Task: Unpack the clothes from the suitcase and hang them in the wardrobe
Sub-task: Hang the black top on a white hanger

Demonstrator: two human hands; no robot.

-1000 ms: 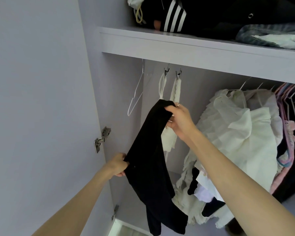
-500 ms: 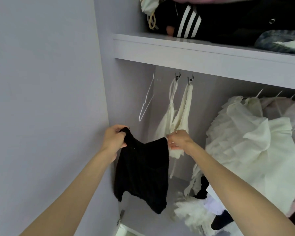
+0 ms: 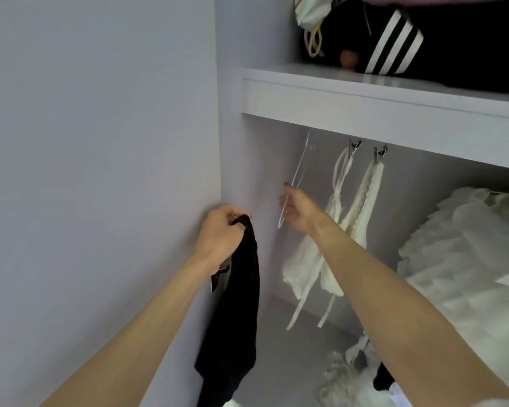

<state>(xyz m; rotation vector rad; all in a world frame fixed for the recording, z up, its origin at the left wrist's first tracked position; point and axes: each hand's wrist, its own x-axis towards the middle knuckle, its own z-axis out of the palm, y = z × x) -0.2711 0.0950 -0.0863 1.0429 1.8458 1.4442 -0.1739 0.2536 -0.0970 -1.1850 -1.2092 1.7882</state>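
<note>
- Black fabric, a limp black garment [image 3: 235, 312], hangs from the left hand [image 3: 219, 235], whose fingers are curled tight round its bunched top edge; the rest of it falls straight down, left of the empty white wire hanger [image 3: 294, 183] and close against the wardrobe side panel [image 3: 238, 160].
- Gripping it by one bunched end probably keeps the cloth gathered and out of the way, so the other hand is free to fetch something to hang it on.
- The right hand [image 3: 299, 208] reaches up to the wire hanger, which hangs under the shelf [image 3: 365, 104]; its fingers are loosely spread around the hanger's lower wire, and whether they actually grip it cannot be told.
- Just right of the hanger, two cream lace pieces [image 3: 347, 230] hang from metal clips [image 3: 353, 144], and further right a white ruffled dress [image 3: 465, 259] fills the space.
- The garment's top edge sits inside the left fingers, lower than the hanger and apart from it, so the hanging step is judged not yet begun.
</note>
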